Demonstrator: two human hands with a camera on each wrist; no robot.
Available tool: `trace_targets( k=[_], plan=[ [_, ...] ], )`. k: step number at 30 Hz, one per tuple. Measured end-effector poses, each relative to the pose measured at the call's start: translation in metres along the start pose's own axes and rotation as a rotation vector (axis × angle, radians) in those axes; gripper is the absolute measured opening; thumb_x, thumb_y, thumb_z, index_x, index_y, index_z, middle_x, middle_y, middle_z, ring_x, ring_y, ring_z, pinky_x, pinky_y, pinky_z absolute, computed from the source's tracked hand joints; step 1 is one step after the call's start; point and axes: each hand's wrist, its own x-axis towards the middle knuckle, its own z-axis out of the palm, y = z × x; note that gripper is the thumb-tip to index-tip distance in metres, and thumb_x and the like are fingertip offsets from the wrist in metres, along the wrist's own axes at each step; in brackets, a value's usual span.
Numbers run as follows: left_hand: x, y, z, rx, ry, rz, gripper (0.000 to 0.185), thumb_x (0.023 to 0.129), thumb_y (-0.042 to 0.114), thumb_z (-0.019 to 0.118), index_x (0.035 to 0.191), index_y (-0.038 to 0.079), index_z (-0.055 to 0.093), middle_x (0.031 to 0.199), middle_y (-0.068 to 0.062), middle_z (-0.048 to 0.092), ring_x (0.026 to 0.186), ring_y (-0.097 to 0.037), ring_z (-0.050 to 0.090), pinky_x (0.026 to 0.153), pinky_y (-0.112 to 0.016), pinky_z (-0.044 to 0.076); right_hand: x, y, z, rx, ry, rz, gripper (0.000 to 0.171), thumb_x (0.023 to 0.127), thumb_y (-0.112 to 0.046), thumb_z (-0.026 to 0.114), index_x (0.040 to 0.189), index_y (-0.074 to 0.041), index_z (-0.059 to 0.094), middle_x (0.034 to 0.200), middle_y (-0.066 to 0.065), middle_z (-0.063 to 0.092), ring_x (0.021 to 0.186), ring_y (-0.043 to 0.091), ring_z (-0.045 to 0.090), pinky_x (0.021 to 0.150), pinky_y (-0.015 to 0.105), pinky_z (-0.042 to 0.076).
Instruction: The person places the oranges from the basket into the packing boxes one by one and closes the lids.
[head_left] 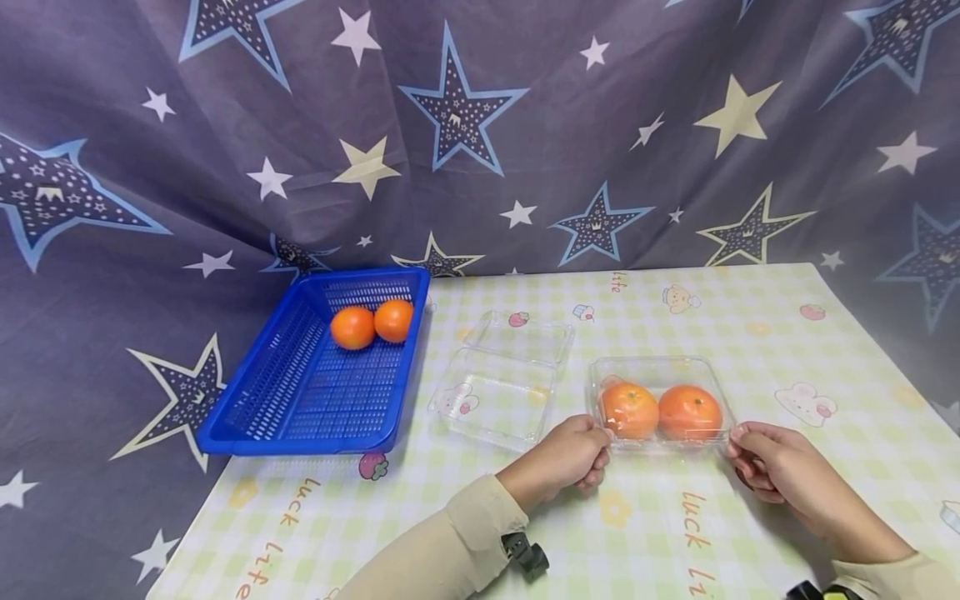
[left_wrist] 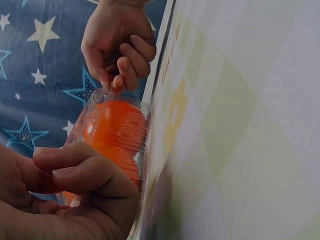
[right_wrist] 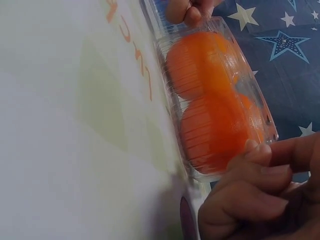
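A clear plastic clamshell box [head_left: 663, 364] with its lid down sits on the right half of the table. Inside are two oranges, a left one [head_left: 628, 410] and a right one [head_left: 690, 412], side by side. My left hand [head_left: 573, 454] pinches the box's front left corner between thumb and curled fingers. At the front right corner, my right hand [head_left: 780, 471] pinches the rim in the same way. The right wrist view shows the ribbed wall of the box close up, with the right hand's fingertips [right_wrist: 257, 150] right at the edge.
A second clear clamshell box [head_left: 498, 387] lies opened out left of the hands. Farther left stands a blue plastic basket [head_left: 408, 392] holding two oranges [head_left: 352, 327] near its back right. A star-patterned curtain [head_left: 480, 208] hangs behind the checked tablecloth [head_left: 750, 325].
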Motion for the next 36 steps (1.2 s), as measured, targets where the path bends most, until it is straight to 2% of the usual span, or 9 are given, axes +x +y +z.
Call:
trace_targets(
  k=[19,27,36],
  plan=[
    [0.004,-0.002,0.001,-0.02,0.013,-0.007,0.019,0.104,0.014,0.047,0.086,0.013,0.042,0.062,0.002,0.04,0.047,-0.01,0.033,0.042,-0.023,0.028,-0.001,-0.002,0.001,-0.024,0.001,0.005,0.034,0.112,-0.022,0.036,0.094,0.0,0.054,0.069,0.0,0.049,0.053,0.008,0.038,0.042,0.03,0.035],
    [0.012,0.001,0.005,-0.016,0.032,-0.003,0.019,0.103,0.015,0.047,0.085,0.014,0.041,0.062,0.002,0.04,0.047,-0.01,0.033,0.042,-0.023,0.027,0.003,-0.001,-0.005,-0.027,0.025,0.006,0.036,0.112,-0.024,0.035,0.094,0.0,0.056,0.068,-0.001,0.048,0.054,0.008,0.044,0.044,0.028,0.04],
    [0.022,0.006,0.012,0.0,0.03,-0.001,0.022,0.104,0.016,0.048,0.082,0.014,0.044,0.062,0.004,0.039,0.048,-0.009,0.033,0.044,-0.023,0.026,0.007,0.002,-0.018,-0.02,0.036,-0.057,0.035,0.111,-0.019,0.034,0.093,0.002,0.056,0.07,-0.002,0.048,0.053,0.008,0.039,0.042,0.033,0.034]
  ],
)
